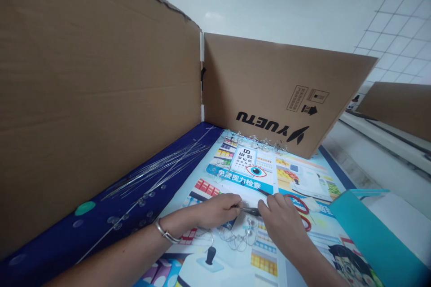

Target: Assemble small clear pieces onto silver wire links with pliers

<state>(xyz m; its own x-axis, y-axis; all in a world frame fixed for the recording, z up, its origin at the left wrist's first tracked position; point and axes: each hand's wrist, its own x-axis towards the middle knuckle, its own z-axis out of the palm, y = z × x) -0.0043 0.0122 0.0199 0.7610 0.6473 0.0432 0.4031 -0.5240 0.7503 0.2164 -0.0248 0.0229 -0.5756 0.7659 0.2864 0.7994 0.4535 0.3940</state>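
My left hand (218,210), with a silver bangle on its wrist, is closed in a pinch on a thin wire, whose end is mostly hidden by the fingers. My right hand (281,217) is wrapped around a pair of pliers (251,211). The metal jaws point left and meet the left fingertips. Below them lies a tangle of thin wire loops with clear beads (240,233). Red-handled scissors (299,205) rest just behind the right hand, which partly covers them.
Cardboard panels (269,85) stand along the left and back of the printed table cover (198,269). Straight wires (158,166) and clear discs lie on the dark blue strip at left, near a green oval piece (85,208). Beaded pieces (259,140) line the back; a teal box (377,237) stands right.
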